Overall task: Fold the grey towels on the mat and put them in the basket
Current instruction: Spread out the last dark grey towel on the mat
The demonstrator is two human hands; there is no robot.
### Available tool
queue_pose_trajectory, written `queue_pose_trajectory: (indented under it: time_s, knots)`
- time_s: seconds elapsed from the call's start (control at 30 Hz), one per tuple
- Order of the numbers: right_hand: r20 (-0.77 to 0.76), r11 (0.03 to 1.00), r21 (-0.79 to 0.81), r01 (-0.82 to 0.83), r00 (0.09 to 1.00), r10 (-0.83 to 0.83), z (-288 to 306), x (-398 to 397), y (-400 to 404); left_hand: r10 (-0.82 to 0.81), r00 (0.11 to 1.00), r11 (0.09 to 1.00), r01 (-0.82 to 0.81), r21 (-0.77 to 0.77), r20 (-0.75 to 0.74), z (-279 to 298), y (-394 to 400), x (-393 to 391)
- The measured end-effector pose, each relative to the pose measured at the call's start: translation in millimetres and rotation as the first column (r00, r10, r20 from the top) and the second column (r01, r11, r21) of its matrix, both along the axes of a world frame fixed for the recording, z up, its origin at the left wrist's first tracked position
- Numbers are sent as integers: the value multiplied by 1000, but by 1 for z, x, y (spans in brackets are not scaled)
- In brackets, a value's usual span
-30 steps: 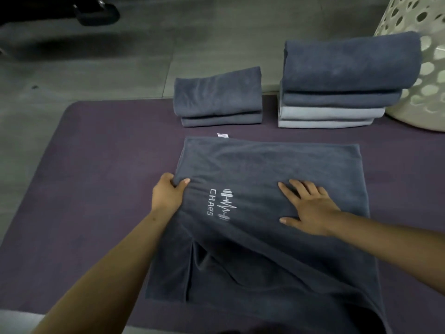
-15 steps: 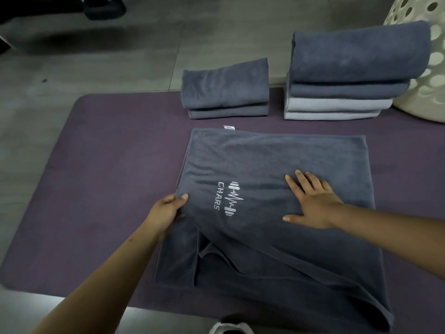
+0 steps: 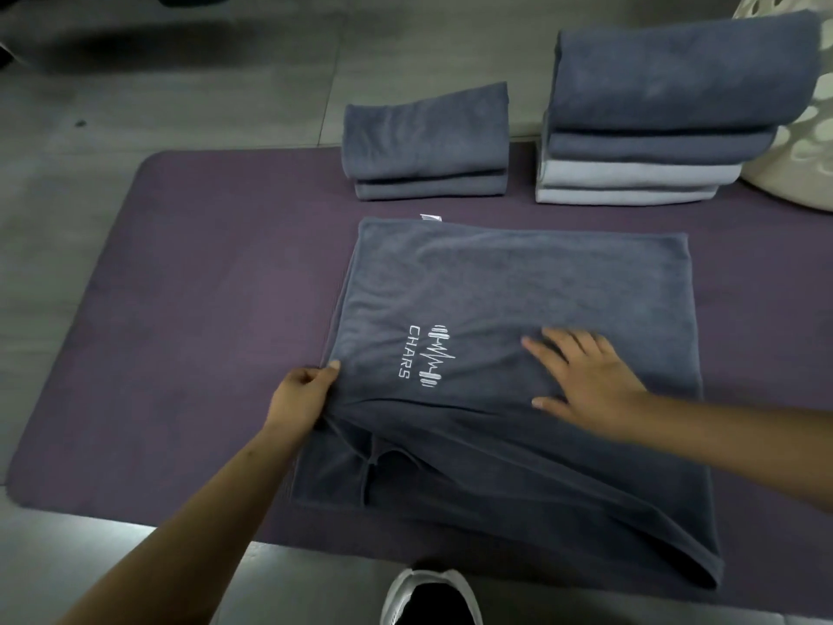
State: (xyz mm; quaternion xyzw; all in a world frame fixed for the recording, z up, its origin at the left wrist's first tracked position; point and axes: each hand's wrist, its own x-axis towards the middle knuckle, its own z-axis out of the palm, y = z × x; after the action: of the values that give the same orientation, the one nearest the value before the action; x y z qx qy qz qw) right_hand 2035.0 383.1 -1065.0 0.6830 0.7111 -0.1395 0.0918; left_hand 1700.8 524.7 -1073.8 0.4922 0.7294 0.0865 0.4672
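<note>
While the left hand [image 3: 299, 396] pinches the left edge of the dark grey towel [image 3: 518, 290] between thumb and curled fingers, lifting that edge slightly off the layer beneath, the right hand [image 3: 586, 381] lies flat on the cloth with its fingers straight and spread, holding nothing. That towel is spread over the middle of the purple mat [image 3: 203, 336], partly folded, with its upper layer running slantwise from the left hand down to the near right corner and a lower layer showing at the near left. A white logo with the word CHARS [image 3: 426, 360] sits on the upper layer between the two hands, and a small white tag [image 3: 430, 217] pokes out at the far edge. Beyond the towel, at the far side of the mat, a small pile of folded dark grey towels [image 3: 426, 139] lies to the left, and a taller stack of folded towels [image 3: 667, 115], dark grey over pale grey, stands to its right. The white perforated basket [image 3: 798, 160] stands just beside that stack at the far right. A white and black shoe [image 3: 432, 597] shows at the near edge on the grey floor [image 3: 157, 83].
</note>
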Motion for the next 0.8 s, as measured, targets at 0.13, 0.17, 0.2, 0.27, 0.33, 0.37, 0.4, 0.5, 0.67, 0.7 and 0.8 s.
queue_pose_trajectory:
  time_s: [0.13,0.17,0.2,0.27,0.33,0.37,0.4,0.5,0.67,0.7,0.8]
  knots:
    - [-142,984,162,-72,985,95,-17,-8,-68,-108,949,950,186,-250,295,15,-17,-18]
    - [-140,983,167,-76,985,100,-19,-5,-81,-145,944,947,219,-235,298,15,-21,-20]
    - [-136,985,157,-77,986,99,-19,-1,-90,-154,948,955,215,-203,279,16,-25,-19]
    - [-136,991,118,-55,988,71,-17,10,-103,-108,971,985,133,-107,212,19,-32,-16]
    - [-140,999,45,-30,989,36,-13,21,-115,-19,986,1000,22,-13,167,20,-38,-13]
    - [-133,999,4,-39,990,40,-13,25,-121,12,990,999,-17,32,141,20,-41,-11]
    - [-115,998,-25,-53,992,50,-13,29,-129,26,995,996,-33,82,92,20,-44,-9]
    - [-77,995,-66,-69,995,64,-11,32,-153,26,994,987,-10,158,-103,17,-52,-6]
    - [-144,998,0,63,988,-62,-10,23,-184,-134,950,989,145,19,-281,8,-71,-13]
    - [-160,997,21,71,985,-66,-11,24,-187,-144,940,988,156,15,-308,6,-75,-16]
    - [-197,999,34,43,980,-35,-14,25,-196,-133,924,986,162,49,-360,-1,-84,-27]
